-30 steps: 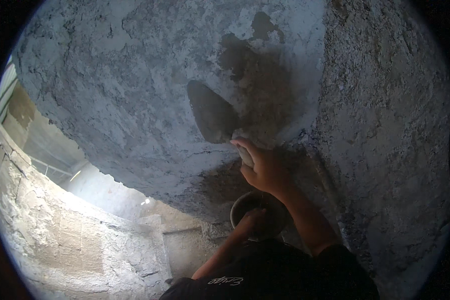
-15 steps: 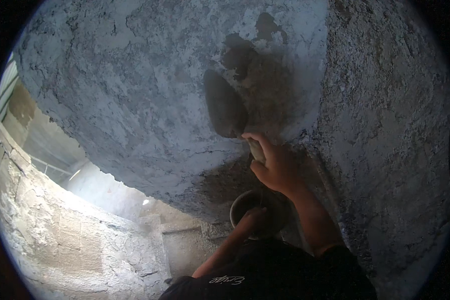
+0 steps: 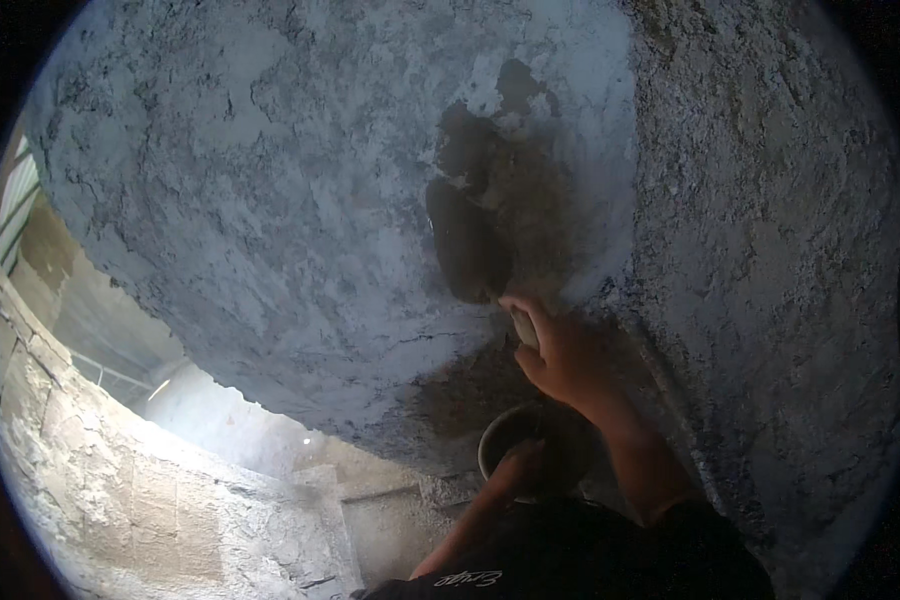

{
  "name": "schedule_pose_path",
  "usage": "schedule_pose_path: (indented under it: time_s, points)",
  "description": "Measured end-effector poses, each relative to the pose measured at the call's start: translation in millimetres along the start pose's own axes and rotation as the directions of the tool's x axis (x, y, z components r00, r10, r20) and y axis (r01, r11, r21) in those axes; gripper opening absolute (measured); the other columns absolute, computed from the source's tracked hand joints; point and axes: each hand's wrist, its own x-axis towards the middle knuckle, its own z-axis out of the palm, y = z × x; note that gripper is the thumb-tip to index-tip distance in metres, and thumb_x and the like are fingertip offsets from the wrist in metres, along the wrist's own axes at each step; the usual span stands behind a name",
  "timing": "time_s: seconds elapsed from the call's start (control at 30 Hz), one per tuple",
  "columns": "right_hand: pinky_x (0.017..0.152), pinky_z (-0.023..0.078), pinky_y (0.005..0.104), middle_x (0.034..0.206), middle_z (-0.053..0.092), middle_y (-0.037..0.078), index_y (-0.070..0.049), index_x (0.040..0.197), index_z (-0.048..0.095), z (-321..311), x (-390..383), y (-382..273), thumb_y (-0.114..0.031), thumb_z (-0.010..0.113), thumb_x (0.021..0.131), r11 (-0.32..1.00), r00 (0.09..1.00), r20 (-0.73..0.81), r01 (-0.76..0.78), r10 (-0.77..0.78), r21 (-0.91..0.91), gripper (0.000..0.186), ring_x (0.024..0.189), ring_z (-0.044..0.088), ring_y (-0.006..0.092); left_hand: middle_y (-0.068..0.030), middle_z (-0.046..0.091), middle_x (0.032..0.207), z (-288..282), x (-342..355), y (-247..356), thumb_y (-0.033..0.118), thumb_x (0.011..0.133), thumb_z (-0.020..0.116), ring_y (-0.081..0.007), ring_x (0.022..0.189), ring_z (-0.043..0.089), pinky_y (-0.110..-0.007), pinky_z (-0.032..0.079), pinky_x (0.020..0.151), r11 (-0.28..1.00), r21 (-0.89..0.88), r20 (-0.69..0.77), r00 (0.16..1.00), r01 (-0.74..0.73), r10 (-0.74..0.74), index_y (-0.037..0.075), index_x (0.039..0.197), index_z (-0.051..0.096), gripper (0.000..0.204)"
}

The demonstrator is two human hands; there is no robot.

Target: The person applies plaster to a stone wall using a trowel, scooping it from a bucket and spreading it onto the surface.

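- Right hand [image 3: 562, 358], above bucket [image 3: 502, 436]: wrapped round trowel [image 3: 468, 245] handle.
- Left hand [image 3: 520, 466], at bucket: can't tell grip.
- Dark patch [image 3: 535, 190] on wall [image 3: 270, 200], farther above bucket.

On black cloth shirt [image 3: 620, 560], across front, near lower edge of head view: short white lettering [image 3: 468, 579]. Set in single line, in slanting, handwriting-like script with thin strokes. Appears upside down from wearer's viewpoint, with large initial at right end and smaller letters running leftward. Shows pale against dark fabric. Looks small and slightly soft in outline.
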Motion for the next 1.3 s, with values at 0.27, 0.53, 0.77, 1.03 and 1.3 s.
schedule_pose_path:
  time_s: [0.27,0.53,0.77,1.03,1.3]
  points:
    - [0.069,0.050,0.0452,0.100,0.062,0.020,-0.012,0.131,0.040,-7.9,22.8,8.5,-0.006,0.053,0.083,0.999,0.984,-0.180,-0.002,0.009,0.042,0.050,0.084,0.063,0.0363,-0.0027,0.053,0.080,-14.1,14.6,-9.6,0.031,0.093,0.048,-0.0168,0.072,0.050,-0.033,0.041,0.068,0.993,-0.117,0.018,1.000,0.002,0.000,0.005,0.097,0.055,0.027]
    - [0.072,0.050,0.0433,0.102,0.061,0.020,-0.012,0.131,0.040,12.5,-22.9,15.5,-0.012,0.055,0.086,0.983,0.979,0.105,-0.166,0.174,-0.079,0.047,0.087,0.062,0.0372,-0.0043,0.058,0.086,-13.5,28.5,-10.9,0.028,0.093,0.049,-0.0145,0.080,0.053,-0.031,0.042,0.074,0.988,-0.151,-0.007,1.000,-0.010,0.009,0.003,0.094,0.060,0.028]
    - [0.084,0.047,0.0422,0.111,0.057,0.023,-0.011,0.133,0.037,-46.1,7.2,6.7,-0.018,0.052,0.090,0.982,0.964,-0.188,-0.184,0.189,0.042,0.046,0.097,0.060,0.0347,0.0009,0.043,0.063,-27.4,27.4,-17.0,0.027,0.091,0.053,-0.0130,0.060,0.043,-0.030,0.034,0.056,0.979,0.029,0.037,0.979,-0.200,0.199,0.008,0.080,0.053,0.022]
    - [0.087,0.046,0.0419,0.117,0.055,0.021,-0.005,0.137,0.036,-57.6,28.3,30.6,-0.019,0.057,0.089,0.980,0.867,-0.482,0.029,-0.123,-0.197,0.054,0.105,0.056,0.0333,-0.0099,0.057,0.079,-35.4,32.1,-27.1,0.023,0.093,0.047,-0.0247,0.073,0.055,-0.036,0.044,0.069,0.983,0.086,-0.037,0.986,-0.161,0.165,0.003,0.089,0.059,0.023]
    - [0.079,0.047,0.0412,0.110,0.056,0.018,-0.018,0.138,0.042,-60.3,37.8,34.0,0.001,0.068,0.072,0.929,0.868,-0.479,-0.060,-0.133,-0.365,0.073,0.095,0.058,0.0346,-0.0030,0.051,0.075,-39.9,16.9,-12.3,0.026,0.093,0.050,-0.0156,0.069,0.050,-0.033,0.040,0.063,0.980,-0.198,-0.022,1.000,0.016,-0.020,0.006,0.080,0.056,0.024]
